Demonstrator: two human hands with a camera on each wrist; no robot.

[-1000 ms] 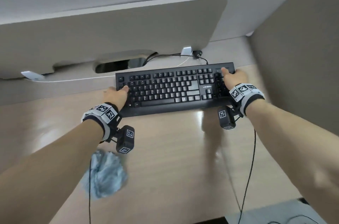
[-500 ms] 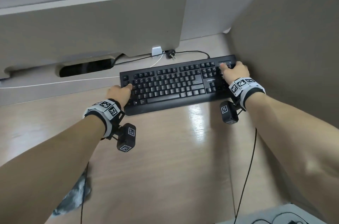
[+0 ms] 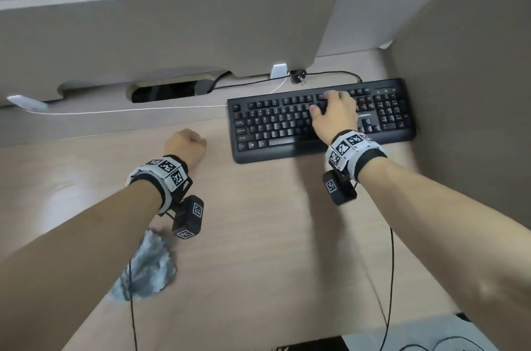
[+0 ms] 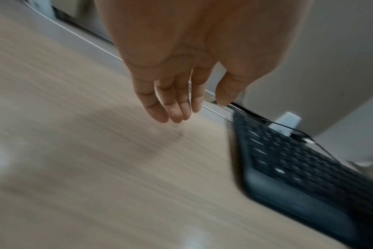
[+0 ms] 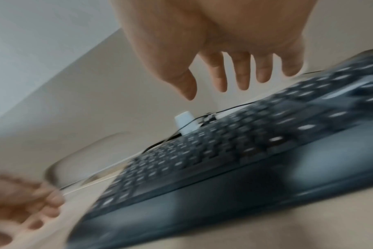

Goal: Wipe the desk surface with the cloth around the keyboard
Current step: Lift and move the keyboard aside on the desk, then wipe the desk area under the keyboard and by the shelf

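Observation:
The black keyboard lies on the wooden desk, its right end close to the side wall. My right hand is over its middle keys with relaxed, spread fingers and grips nothing. My left hand is off the keyboard, above bare desk just left of it. Its fingers hang loosely and hold nothing. The crumpled grey cloth lies on the desk near me, partly hidden under my left forearm. Both wrist views are motion-blurred and show the keyboard.
A grey partition panel stands behind the desk, with a dark cable slot below it. A white cable, a white clip and the keyboard's black cord run along the back. The side wall closes off the right.
Both hands have let go of the keyboard's ends. The left hand drew back onto the desk at its left, and the right hand moved left over the middle keys. The keyboard looks farther right.

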